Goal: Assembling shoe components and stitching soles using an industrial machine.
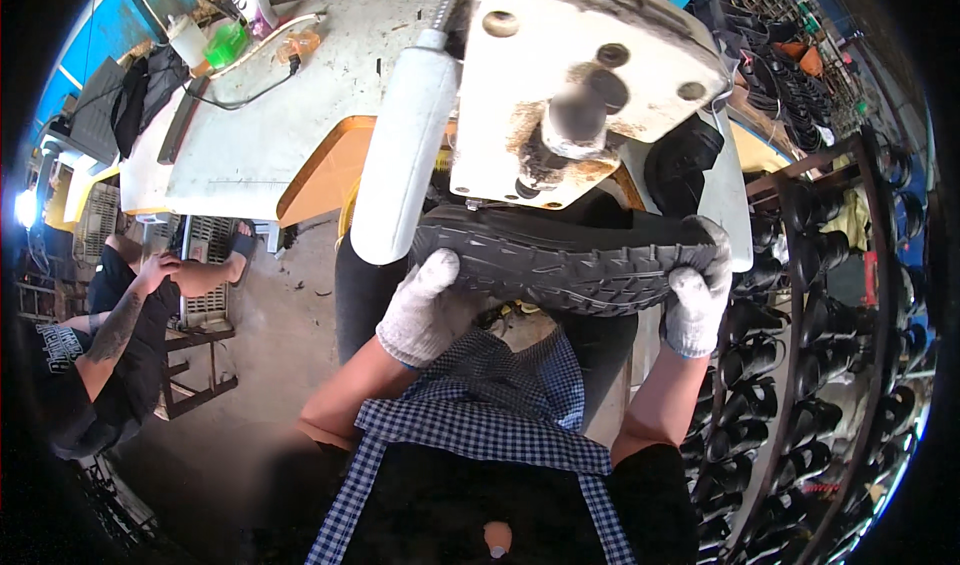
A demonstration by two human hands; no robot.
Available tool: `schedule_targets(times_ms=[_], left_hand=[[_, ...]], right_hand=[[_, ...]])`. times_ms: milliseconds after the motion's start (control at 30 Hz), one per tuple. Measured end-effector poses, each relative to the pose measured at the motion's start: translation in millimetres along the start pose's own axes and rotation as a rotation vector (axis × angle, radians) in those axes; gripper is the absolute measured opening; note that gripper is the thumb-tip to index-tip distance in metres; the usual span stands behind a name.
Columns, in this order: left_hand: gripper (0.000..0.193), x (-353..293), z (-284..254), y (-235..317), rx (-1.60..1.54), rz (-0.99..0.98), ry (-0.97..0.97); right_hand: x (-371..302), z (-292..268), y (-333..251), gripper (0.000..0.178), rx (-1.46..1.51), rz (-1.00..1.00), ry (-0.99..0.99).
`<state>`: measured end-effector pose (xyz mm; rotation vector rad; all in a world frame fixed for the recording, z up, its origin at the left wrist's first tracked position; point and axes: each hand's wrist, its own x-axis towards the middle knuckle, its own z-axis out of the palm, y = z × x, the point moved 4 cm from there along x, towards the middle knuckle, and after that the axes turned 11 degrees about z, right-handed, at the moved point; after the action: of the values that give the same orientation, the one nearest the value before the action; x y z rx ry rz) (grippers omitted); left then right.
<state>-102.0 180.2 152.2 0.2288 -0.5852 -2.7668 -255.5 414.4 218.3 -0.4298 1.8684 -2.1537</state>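
Observation:
A black shoe (565,270) with a ridged rubber sole is held crosswise beneath the machine head (490,105), its treaded side turned toward me. My left hand (425,310), in a white knit glove, grips the left end, thumb on the tread and the other fingers hidden behind. The right end is gripped by my gloved right hand (700,295), with its thumb on the sole edge and fingers wrapped over the far side. A small metal part under the machine head comes down close to the shoe's upper edge; whether they touch, I cannot tell.
A white cylinder (405,165) hangs left of the machine head. The worktable (330,65) carries bottles, a green container and a cable. Racks of black shoes (750,405) stand at right. Another person (110,335) sits at left. A checked apron (480,415) covers my lap.

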Motion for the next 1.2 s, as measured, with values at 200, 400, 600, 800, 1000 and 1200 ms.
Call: schedule_targets(times_ms=[200,400,600,800,1000,1200], left_hand=[[0.077,-15,-8,-2,0.095,-0.150,-0.050],[0.086,-8,-56,-17,0.341,-0.204,-0.332],[0.067,13,-50,-41,0.659,-0.183,-0.334],[0.046,-2,-72,-38,1.031,-0.163,-0.227],[0.041,-24,-80,-41,1.117,-0.225,-0.195],[0.037,-27,-106,-47,1.078,-0.217,-0.151]], right_hand=[[-34,-59,88,0.081,0.349,0.441,-0.222],[-125,-49,134,0.060,0.146,0.626,-0.664],[-133,-66,62,0.028,0.336,0.402,-0.221],[-60,-112,17,0.011,-0.510,-0.129,0.605],[55,-133,52,0.044,-1.445,0.079,0.647],[81,-105,29,0.060,-1.421,0.322,0.692]])
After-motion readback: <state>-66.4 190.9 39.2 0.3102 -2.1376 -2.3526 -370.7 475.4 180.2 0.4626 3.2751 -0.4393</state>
